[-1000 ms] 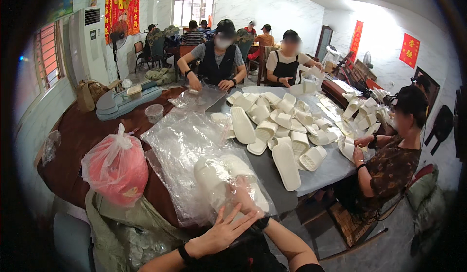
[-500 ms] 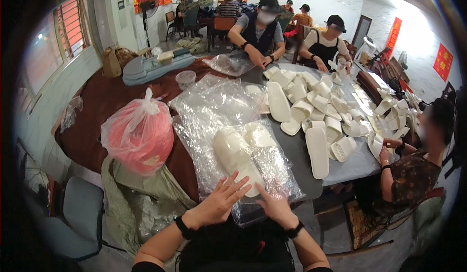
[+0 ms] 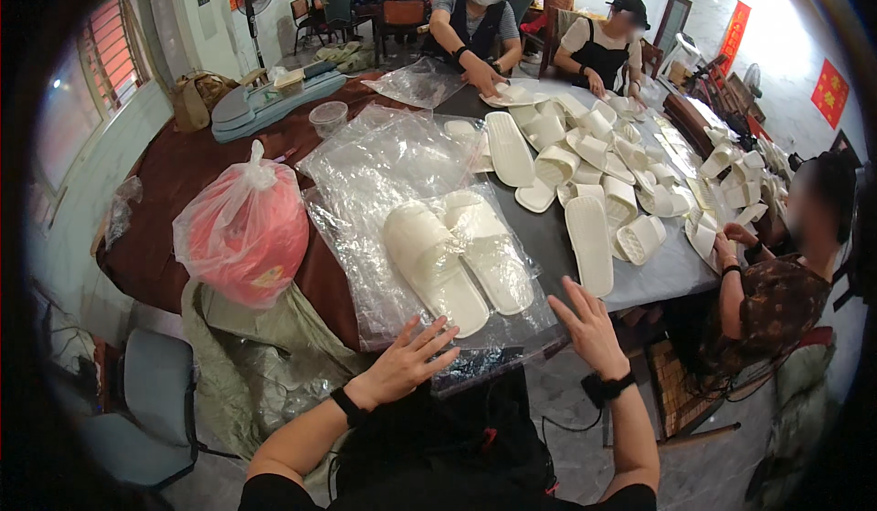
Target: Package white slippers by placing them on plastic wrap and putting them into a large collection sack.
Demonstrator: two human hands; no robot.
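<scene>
A pair of off-white slide slippers lies on a clear plastic bag, the left slipper [image 3: 437, 269] and right slipper [image 3: 502, 269] side by side with heels toward me. Clear film glints over their straps, so they look at least partly inside the bag [image 3: 539, 315]. My left hand [image 3: 402, 367] is open, its spread fingers by the left slipper's heel at the bag's near edge; I cannot tell whether it touches. Fingers stretched, my right hand [image 3: 589, 333] is open and holds nothing, just right of the bag and near a loose slipper [image 3: 587, 246].
More clear bags [image 3: 384, 159] lie beyond the pair. A heap of off-white slippers [image 3: 585, 146] covers the table's right side. To the left sit a tied bag of pink items [image 3: 242, 228] and a green sack [image 3: 265, 356]. Co-workers sit around the far and right sides.
My right hand has moved away from the slippers to the right. My left hand has drawn slightly back toward me. The pair now lies more fully in sight, heels side by side.
</scene>
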